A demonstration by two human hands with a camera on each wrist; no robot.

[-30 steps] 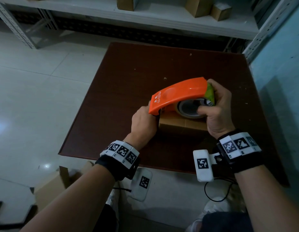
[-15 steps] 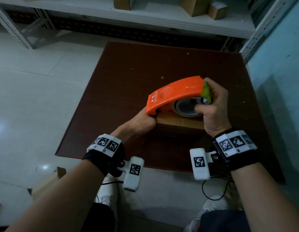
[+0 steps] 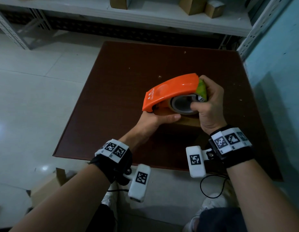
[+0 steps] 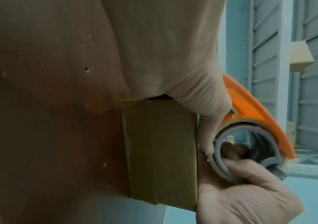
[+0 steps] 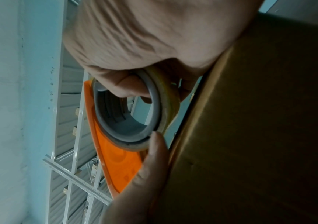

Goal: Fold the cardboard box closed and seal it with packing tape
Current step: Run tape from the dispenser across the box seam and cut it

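A small brown cardboard box (image 3: 187, 122) sits on the dark brown table (image 3: 122, 81), its flaps down and a strip of tape along its side (image 4: 160, 151). My left hand (image 3: 153, 121) holds the box's left end, with the thumb lying along the near top edge. My right hand (image 3: 209, 108) grips an orange tape dispenser (image 3: 172, 91), thumb hooked into the grey core of the tape roll (image 4: 246, 153). The dispenser rests on top of the box, its nose over the left end above my left hand. Most of the box top is hidden beneath it.
A white metal shelf at the back carries several cardboard boxes (image 3: 192, 5). An open carton (image 3: 48, 185) lies on the tiled floor at lower left. A teal wall (image 3: 279, 64) runs close along the table's right side. Small scraps dot the table.
My left hand has turned and dropped its wrist; the thumb now stretches along the box's near edge instead of the knuckles sitting over the end. The dispenser stays on the box.
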